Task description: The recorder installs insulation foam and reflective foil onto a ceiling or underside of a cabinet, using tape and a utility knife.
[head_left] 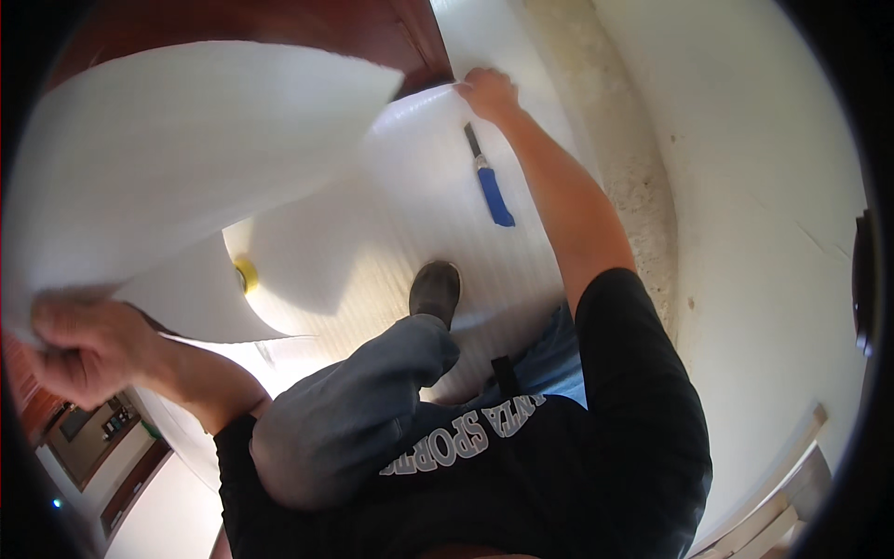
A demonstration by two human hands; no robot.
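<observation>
Left hand [88,349] around edge of white sheet [186,158]

Raised white foam sheet [205,158] is blocking the left
Bare white foam surface [410,205] is stretching between two obstacles: dark round-toed shoe [435,291], blue-handled dark-bladed knife [494,194].

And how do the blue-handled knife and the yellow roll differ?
The knife is long and slim; the roll is short and curved. The knife is blue and dark; the roll is yellow. The knife lies by the right forearm, the roll nearer the left hand. Neither is held.
</observation>
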